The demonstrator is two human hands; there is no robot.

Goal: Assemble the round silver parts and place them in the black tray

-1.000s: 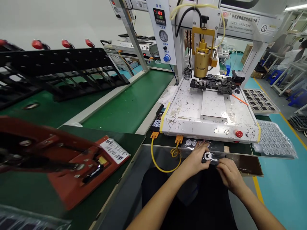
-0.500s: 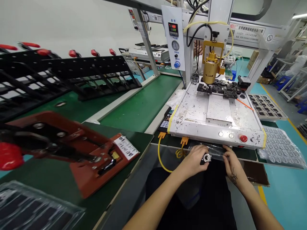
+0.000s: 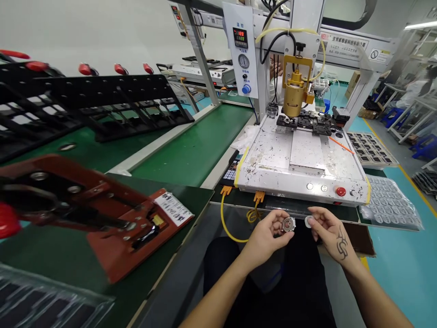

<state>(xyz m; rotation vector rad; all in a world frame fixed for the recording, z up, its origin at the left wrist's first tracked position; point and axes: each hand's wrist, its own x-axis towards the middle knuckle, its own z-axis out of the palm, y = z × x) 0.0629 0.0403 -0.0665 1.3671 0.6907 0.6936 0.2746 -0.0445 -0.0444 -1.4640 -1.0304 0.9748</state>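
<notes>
Silver-coloured metal shows on the round part (image 3: 288,224) that the left hand (image 3: 269,234) grips by its edge; the right hand (image 3: 326,232), just beside at three o'clock, pinches a pale disc (image 3: 308,222). From the hands, the white machine (image 3: 266,157) stands at twelve, the red press (image 3: 112,228) at nine, the clear tray (image 3: 389,200) toward two.

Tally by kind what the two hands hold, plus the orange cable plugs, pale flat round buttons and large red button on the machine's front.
Round metal case, in the left hand: 1
Small pale disc, in the right hand: 1
Orange cable plugs: 2
Pale flat round buttons: 2
Large red button: 1
Total: 7
</notes>
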